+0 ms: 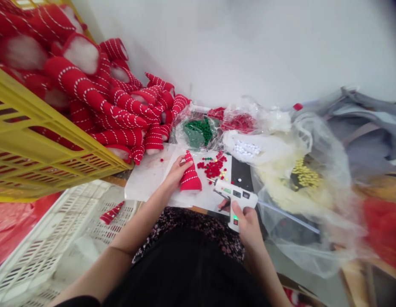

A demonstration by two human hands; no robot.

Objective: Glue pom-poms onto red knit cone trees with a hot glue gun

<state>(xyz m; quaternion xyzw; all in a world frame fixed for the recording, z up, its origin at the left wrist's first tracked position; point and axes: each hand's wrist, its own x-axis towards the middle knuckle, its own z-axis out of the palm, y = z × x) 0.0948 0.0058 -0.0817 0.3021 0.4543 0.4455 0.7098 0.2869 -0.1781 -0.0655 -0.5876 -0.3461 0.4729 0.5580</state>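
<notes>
Your left hand (177, 171) is closed lightly on the upper part of a red cone (190, 178) with white dashed stripes, the fingers on its side near the tip. As far as the small view lets you judge, the thumb presses the near side. The cone lies on white paper (146, 183), its tip pointing away from you and its wide end towards you.

Your right hand (249, 224) is wrapped around the grip of a white glue gun (229, 190), with a finger at the trigger; whether it is squeezed, you cannot tell. The nozzle points left, towards the cone's wide end, and is apart from it. A pale glue stick (290, 217) reaches out from behind the gun to the right.

Just beyond the nozzle, loose red pompoms (213, 168) lie on the paper, with a few green and yellow ones among or beside them. Past these sit clear bags of green pompoms (200, 131) and red pompoms, then a bag with white pieces (247, 148). Yellow pieces (304, 174) are in a bag on your right.

To your left, a yellow crate (57, 145) stands beside heaped, stuffed red cones (95, 96). Below it, a small striped cone (112, 213) lies in a white crate (28, 243).
</notes>
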